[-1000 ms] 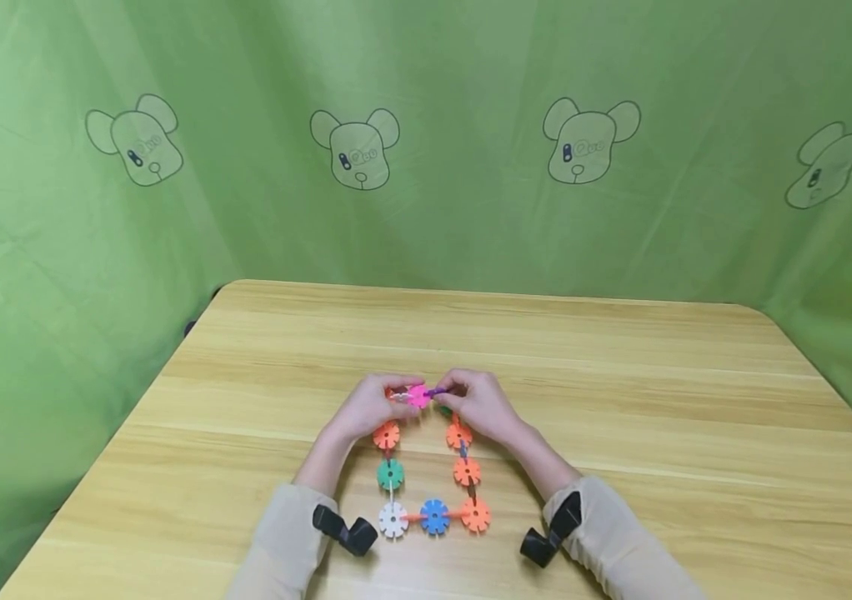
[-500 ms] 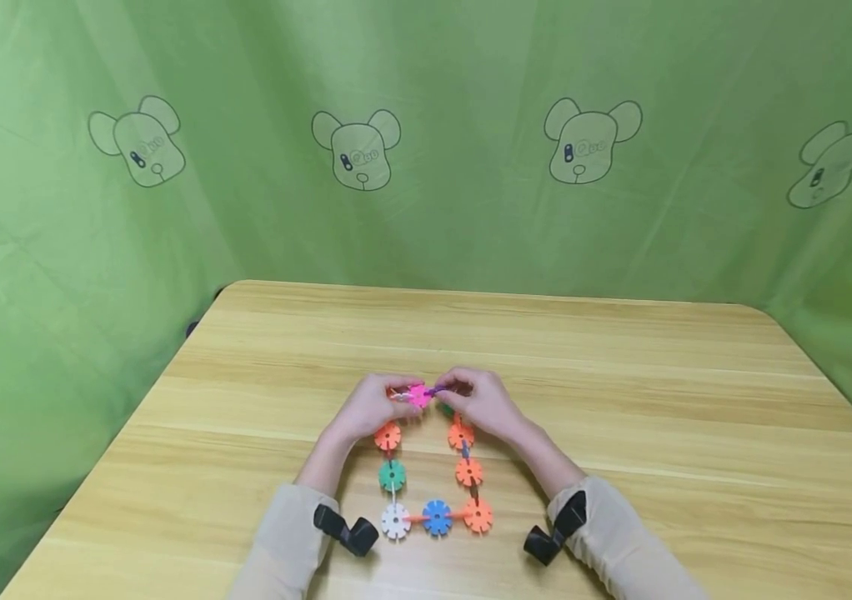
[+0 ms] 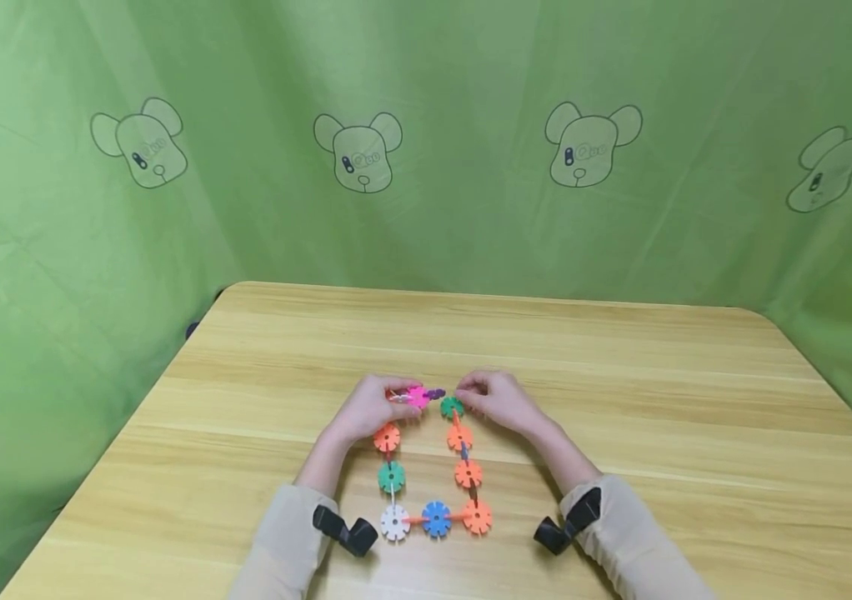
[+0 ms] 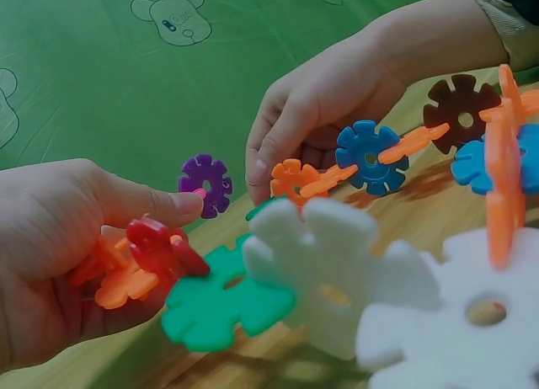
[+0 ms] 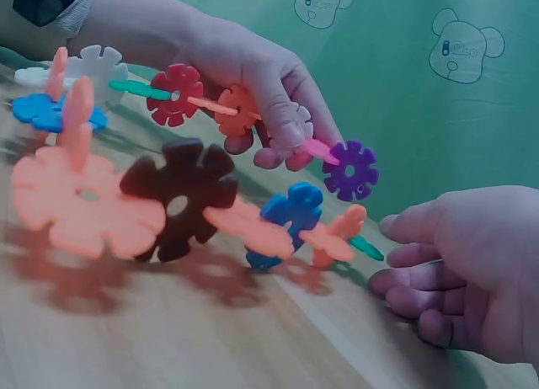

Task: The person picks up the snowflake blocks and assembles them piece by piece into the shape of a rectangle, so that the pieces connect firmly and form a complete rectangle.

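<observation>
A chain of interlocking snowflake discs lies on the table in an angular loop with a gap at its far side. My left hand (image 3: 366, 410) pinches its left end between thumb and fingers, at the pink disc (image 3: 417, 398) and the white disc behind it. A purple disc (image 5: 350, 170) stands upright at that end, joined to the pink one. My right hand (image 3: 503, 403) holds nothing, its fingers loosely bent and fingertips close beside the green disc (image 3: 452, 407) at the other end. The purple and green discs are apart in the right wrist view.
Along the near side of the loop are a white disc (image 3: 395, 522), a blue disc (image 3: 437, 518) and an orange disc (image 3: 477, 517). The wooden table (image 3: 659, 400) extends around it, with a green curtain (image 3: 463, 225) behind. Black straps with cameras sit on both sleeves.
My right hand has let go of the purple disc and moved slightly right, uncovering the purple and green discs. My left hand keeps its pinch in nearly the same spot.
</observation>
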`<action>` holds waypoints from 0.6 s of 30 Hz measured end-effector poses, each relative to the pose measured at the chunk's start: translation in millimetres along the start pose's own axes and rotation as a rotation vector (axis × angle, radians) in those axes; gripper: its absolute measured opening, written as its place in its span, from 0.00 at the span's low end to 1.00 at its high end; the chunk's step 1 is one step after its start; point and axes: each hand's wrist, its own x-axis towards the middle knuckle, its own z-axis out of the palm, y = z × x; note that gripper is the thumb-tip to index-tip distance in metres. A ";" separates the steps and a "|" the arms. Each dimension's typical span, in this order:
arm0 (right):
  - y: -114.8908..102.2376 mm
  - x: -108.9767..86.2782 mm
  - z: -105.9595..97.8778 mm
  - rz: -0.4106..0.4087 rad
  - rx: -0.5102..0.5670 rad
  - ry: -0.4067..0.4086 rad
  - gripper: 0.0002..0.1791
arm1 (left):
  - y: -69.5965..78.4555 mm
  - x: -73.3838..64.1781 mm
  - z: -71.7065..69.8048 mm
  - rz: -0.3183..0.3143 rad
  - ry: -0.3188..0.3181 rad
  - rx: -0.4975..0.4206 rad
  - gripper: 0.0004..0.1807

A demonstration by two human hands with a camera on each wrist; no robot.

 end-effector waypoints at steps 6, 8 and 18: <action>-2.9 0.7 3.1 0.034 0.018 -0.040 0.14 | -0.2 0.3 0.3 -0.013 -0.003 -0.005 0.23; -4.0 0.9 3.5 0.053 0.049 -0.049 0.15 | -0.6 0.6 0.3 -0.020 -0.005 -0.007 0.23; 0.3 0.5 -1.3 0.078 0.196 -0.075 0.17 | -2.6 0.1 -0.5 -0.005 -0.010 -0.017 0.23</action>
